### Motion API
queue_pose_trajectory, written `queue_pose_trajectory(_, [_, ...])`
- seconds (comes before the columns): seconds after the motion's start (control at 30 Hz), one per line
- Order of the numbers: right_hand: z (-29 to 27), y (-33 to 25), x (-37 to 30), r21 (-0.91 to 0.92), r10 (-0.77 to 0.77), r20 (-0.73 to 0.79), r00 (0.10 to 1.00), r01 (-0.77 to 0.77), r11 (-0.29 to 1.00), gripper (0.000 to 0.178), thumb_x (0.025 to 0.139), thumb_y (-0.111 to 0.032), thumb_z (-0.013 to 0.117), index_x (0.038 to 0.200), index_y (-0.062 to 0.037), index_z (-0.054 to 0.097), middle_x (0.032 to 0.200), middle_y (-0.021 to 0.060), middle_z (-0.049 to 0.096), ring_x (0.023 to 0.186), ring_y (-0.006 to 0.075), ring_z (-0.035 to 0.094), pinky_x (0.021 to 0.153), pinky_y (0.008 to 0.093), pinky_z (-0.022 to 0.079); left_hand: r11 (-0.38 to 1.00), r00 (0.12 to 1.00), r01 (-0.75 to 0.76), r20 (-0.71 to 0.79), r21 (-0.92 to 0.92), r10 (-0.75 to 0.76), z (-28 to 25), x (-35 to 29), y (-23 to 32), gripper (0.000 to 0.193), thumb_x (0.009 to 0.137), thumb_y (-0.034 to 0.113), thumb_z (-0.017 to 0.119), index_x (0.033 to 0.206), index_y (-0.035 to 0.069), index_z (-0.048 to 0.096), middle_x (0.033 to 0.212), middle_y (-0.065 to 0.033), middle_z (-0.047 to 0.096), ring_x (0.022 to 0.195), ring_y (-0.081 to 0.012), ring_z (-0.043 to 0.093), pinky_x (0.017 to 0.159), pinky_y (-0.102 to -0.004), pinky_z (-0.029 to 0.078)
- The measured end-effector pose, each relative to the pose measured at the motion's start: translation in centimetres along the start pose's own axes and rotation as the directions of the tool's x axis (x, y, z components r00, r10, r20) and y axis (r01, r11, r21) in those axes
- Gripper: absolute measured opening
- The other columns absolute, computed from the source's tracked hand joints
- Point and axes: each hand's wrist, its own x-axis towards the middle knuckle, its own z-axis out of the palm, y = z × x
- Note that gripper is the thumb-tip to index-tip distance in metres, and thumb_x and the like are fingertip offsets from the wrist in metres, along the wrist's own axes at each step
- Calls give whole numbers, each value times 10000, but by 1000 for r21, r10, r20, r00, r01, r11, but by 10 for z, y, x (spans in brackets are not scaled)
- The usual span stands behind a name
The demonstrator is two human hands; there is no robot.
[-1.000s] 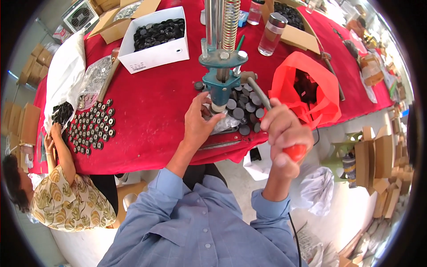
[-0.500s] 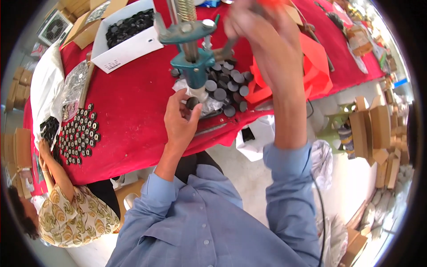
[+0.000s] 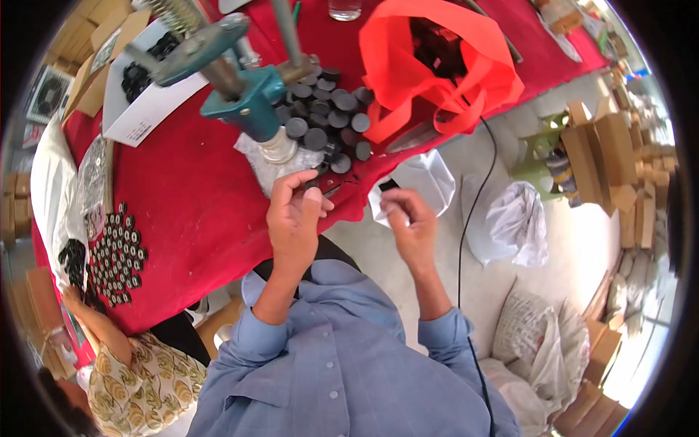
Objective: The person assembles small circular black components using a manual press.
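Note:
My left hand (image 3: 294, 222) is at the table's front edge, just below the base of a teal hand press (image 3: 251, 102). A small dark round cap (image 3: 313, 183) is pinched between its thumb and fingers, mostly covered by them. My right hand (image 3: 413, 231) is off the table edge, in front of a white container (image 3: 435, 182). Its fingers are curled toward the thumb, and whatever they may hold is hidden. A pile of dark round caps (image 3: 315, 138) lies right of the press, beside crumpled clear plastic (image 3: 273, 171) under the press tip.
A red bag (image 3: 382, 58) stands behind the caps, near a drinking glass (image 3: 344, 9). Far left is a white box (image 3: 149, 109) of black parts. Round pieces in rows (image 3: 116, 255) lie near a co-worker's arm (image 3: 105, 328). A black cable (image 3: 466, 233) hangs at the right.
My right hand has come down from the press's upper right to the table's front edge. My left hand has drawn away from the press tip with the cap. The view has shifted right.

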Motion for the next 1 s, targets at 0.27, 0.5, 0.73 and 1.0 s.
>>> queue_pose_trajectory(0.27, [-43,233,-60,-959,80,1,997,-22,283,857,697,-333,877,1416,-83,484,1355,159,548,1322,327,488,1090,596,350,946,978,210,51,-248,-204,-7,-3,12,190,1043,119,517,1179,-2,570,1126,-108,646,828,-152,642,727,-264,501])
queue_pose_trajectory(0.5, [-51,269,-37,-951,-13,140,990,138,276,141,766,-130,689,901,-166,711,905,50,633,978,262,601,878,528,400,996,1000,-2,17,93,0,-11,0,6,217,998,52,603,1205,-11,587,1117,-80,658,799,-114,620,688,-224,465])
queue_pose_trajectory(0.73, [-19,230,-44,-894,14,261,965,236,381,79,802,-130,652,822,-162,722,820,48,622,878,253,608,802,486,386,612,841,-529,266,588,471,15,30,3,314,845,-16,755,1144,53,687,1112,-90,637,768,-155,617,613,-267,495])
queue_pose_trajectory(1.0, [14,253,-60,-875,14,293,956,262,406,86,781,-151,664,836,-157,730,832,43,635,905,258,619,849,484,395,313,788,-589,443,745,427,30,48,-22,416,821,82,798,1217,71,670,1194,-107,623,859,-292,680,695,-378,553])
